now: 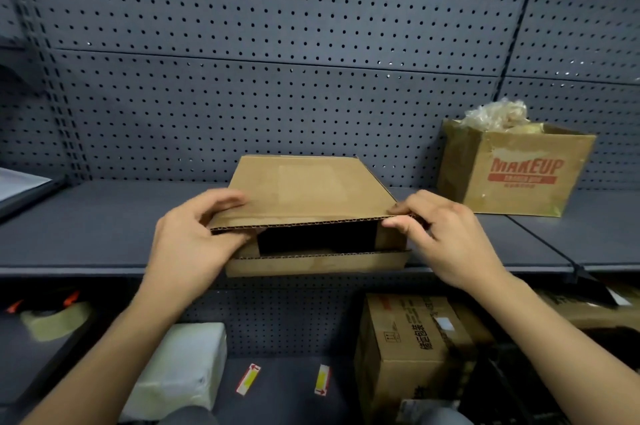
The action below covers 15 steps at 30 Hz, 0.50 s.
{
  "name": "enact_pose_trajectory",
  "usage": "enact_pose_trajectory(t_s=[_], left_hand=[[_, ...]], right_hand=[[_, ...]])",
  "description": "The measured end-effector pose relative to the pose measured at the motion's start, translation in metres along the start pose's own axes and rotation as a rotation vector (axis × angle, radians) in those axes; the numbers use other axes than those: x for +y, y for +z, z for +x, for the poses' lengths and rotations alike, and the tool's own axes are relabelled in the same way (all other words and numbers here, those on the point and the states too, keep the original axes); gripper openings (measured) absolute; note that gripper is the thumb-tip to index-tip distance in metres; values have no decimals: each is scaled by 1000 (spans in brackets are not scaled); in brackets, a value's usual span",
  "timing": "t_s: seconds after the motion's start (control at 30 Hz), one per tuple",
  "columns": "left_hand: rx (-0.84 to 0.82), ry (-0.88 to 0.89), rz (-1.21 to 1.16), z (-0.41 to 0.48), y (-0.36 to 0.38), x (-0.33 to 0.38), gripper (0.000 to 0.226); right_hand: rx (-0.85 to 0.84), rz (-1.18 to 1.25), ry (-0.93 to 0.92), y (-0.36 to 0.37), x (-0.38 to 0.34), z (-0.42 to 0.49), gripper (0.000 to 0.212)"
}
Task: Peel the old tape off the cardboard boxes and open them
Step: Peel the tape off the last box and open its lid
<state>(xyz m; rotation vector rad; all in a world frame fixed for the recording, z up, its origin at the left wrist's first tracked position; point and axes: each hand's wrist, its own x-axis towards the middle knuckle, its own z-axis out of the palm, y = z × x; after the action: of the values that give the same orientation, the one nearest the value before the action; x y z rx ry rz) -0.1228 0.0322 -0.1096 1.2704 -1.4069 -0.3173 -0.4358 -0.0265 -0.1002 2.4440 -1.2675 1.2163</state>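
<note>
- Flat cardboard box (311,189): plain brown corrugated board, shallow and rectangular. It lies on the grey shelf (104,227) with its near end at the shelf's front edge; that end gapes open on a dark interior.
- Upper flap (304,218): raised to about level, its fluted cut edge facing the camera.
- Lower flap (317,263): folded down over the shelf's front lip.
- Left hand (194,234): grasps the upper flap's left corner, fingers curled on top and thumb beneath.
- Right hand (446,237): pinches the flap's right corner between thumb and fingertips.
- Pegboard panel (277,44): behind the box, a dark grey sheet pierced by a regular grid of small round holes.
- MAKEUP carton (516,172): right of the box and well apart from it on the same shelf. It is taller, with scuffed board, red lettering and an open top heaped with crumpled translucent film (495,115).
- Tape roll (55,320): below and left of the box, a pale, broad ring.
- White wrapped parcel (183,369): below the box, soft-cornered and glossy.
- Two arrow stickers (248,379): below the box, narrow white strips with yellow centres.
- Printed brown carton (415,355): below and right of the box, with black characters on its upper face.
</note>
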Motion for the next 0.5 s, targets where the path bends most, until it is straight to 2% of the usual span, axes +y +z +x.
enact_pose_trajectory(t_s=[0.1, 0.2, 0.4, 0.5], left_hand=[[143, -79, -241, -8, 10, 0, 76], [169, -79, -68, -11, 20, 0, 107], [40, -76, 52, -10, 16, -4, 105], [-52, -75, 92, -8, 11, -5, 103]], right_hand=[[85, 123, 104, 7, 0, -2, 50], [142, 135, 165, 16, -4, 0, 54], [1, 305, 321, 30, -18, -21, 50], [2, 311, 400, 31, -24, -20, 65]])
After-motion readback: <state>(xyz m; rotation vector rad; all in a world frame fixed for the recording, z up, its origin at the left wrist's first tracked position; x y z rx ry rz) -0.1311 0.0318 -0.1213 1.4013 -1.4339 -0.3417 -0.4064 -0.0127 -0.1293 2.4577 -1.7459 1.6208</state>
